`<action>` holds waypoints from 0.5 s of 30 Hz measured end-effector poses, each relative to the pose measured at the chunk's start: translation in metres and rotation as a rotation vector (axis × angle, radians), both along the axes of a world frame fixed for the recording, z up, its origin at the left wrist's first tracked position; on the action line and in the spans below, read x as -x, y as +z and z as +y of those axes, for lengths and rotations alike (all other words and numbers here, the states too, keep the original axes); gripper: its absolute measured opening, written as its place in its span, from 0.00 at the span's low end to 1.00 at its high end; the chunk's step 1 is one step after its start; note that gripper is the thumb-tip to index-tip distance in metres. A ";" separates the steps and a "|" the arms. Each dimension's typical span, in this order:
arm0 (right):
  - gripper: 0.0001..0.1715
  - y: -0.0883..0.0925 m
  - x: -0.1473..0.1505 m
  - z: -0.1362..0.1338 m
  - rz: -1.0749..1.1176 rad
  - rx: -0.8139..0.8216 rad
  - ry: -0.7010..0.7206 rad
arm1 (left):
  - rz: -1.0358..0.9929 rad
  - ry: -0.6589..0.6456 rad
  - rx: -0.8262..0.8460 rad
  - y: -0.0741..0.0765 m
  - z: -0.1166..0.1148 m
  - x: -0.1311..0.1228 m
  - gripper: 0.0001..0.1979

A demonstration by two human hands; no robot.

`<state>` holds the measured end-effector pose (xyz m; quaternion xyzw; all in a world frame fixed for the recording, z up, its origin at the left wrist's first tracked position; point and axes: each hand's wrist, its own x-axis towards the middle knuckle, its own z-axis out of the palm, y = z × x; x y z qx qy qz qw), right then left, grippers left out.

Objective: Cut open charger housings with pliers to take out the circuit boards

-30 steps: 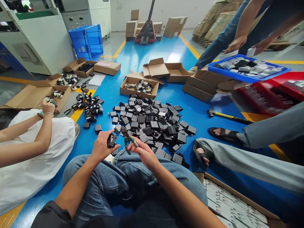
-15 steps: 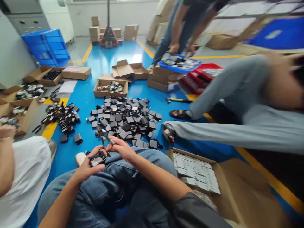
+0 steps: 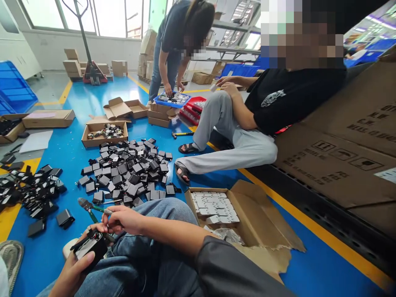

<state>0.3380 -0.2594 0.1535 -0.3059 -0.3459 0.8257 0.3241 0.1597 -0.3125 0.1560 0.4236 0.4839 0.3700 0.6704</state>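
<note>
Moved: view, swung right; hands and case (image 3: 91,249) now lower left. Left hand (image 3: 73,265): curled round case, pale face up, presumably for access. Right hand (image 3: 122,220): closed on pliers (image 3: 88,207), handles spread, beside case.

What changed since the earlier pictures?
The view swung right, showing more of the seated co-worker. The left hand turned the black case, a pale side showing, and came close to the right hand. Nothing was released: the left keeps the case, the right the green-handled pliers. The pile looks unchanged.
</note>
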 end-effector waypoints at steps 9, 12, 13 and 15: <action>0.06 0.013 -0.011 0.002 -0.081 0.001 0.093 | 0.073 -0.077 -0.021 0.003 -0.001 0.001 0.33; 0.08 0.006 -0.010 0.005 -0.097 -0.046 0.105 | 0.079 -0.103 -0.044 0.002 -0.001 0.003 0.32; 0.08 0.005 -0.010 0.005 -0.091 -0.060 0.100 | 0.093 -0.101 -0.064 0.002 -0.001 0.004 0.30; 0.09 0.002 -0.010 0.006 -0.069 -0.075 0.101 | 0.116 -0.104 -0.093 0.002 0.000 0.005 0.28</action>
